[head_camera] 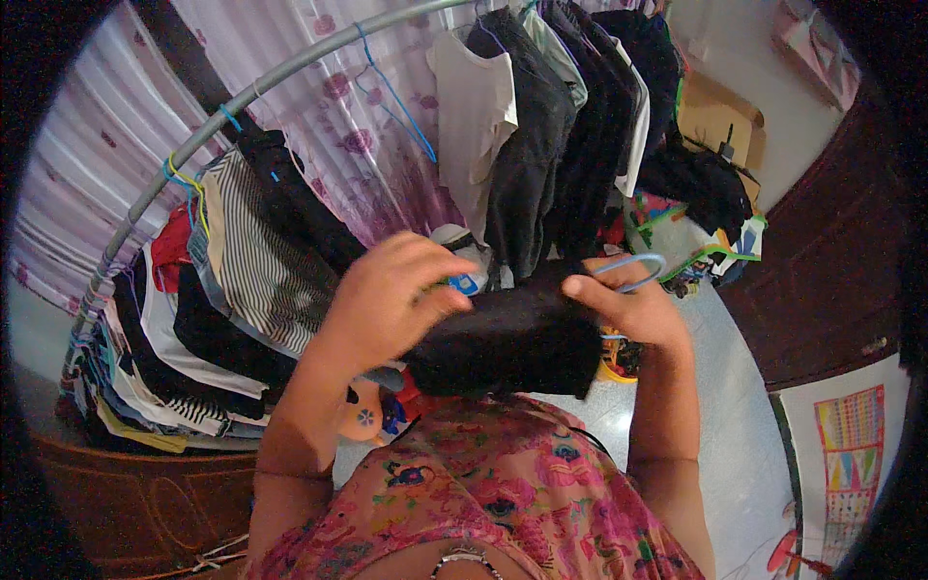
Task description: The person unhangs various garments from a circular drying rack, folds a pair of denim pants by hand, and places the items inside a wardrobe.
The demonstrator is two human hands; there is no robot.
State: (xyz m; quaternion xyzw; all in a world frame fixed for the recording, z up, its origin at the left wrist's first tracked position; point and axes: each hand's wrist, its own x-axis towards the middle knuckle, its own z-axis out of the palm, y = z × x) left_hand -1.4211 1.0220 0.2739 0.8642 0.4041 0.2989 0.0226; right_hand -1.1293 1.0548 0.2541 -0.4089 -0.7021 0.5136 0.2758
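Note:
A black cloth garment (507,344) hangs between my two hands, in front of my chest. My right hand (627,301) pinches its upper right end between thumb and fingers, together with a light blue clothes hanger (649,270) whose curved end sticks out to the right. At the garment's upper left is my left hand (391,301), thumb and fingers apart; whether it touches the cloth cannot be told. A small blue object (462,283) shows just beyond the left fingertips.
A curved-looking metal clothes rail (290,71) spans the far side and left. It bears an empty blue hanger (395,94), a white sleeveless top (471,109), dark garments and a striped garment (261,246). A cardboard box (718,116) and piled clothes stand at the right.

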